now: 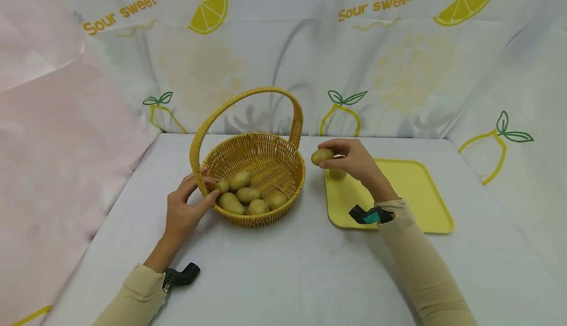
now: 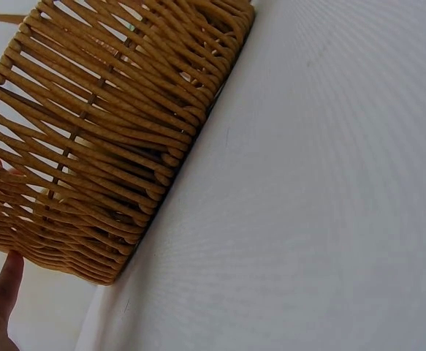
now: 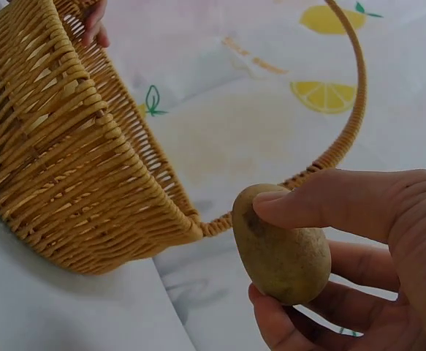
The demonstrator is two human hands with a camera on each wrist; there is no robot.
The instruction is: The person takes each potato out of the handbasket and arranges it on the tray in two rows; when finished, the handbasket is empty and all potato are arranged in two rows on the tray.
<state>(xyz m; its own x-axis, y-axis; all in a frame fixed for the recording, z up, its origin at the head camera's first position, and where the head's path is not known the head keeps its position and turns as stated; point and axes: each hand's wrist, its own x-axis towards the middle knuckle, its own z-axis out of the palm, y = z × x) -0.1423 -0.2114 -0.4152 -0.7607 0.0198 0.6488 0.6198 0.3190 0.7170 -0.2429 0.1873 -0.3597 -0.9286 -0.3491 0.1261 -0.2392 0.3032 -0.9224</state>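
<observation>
A yellow wicker basket [image 1: 253, 221] with a tall arched handle holds several potatoes [image 1: 240, 180], gathered at its near left side. My left hand [image 1: 183, 210] grips the basket's left rim near the foot of the handle, fingertips over the edge and thumb along the wall. In the left wrist view the thumb [image 2: 6, 285] touches the woven side. Between thumb and fingers, my right hand [image 1: 350, 158] pinches a potato [image 3: 282, 248], held in the air right of the basket. Partly behind that hand, another potato [image 1: 338, 174] lies in the yellow tray [image 1: 416, 183].
A white-covered table [image 1: 283, 277] carries basket and tray, with the tray at the right. Behind it hangs a white curtain [image 1: 283, 50] printed with lemons and lettering. Dark camera mounts sit at both wrists.
</observation>
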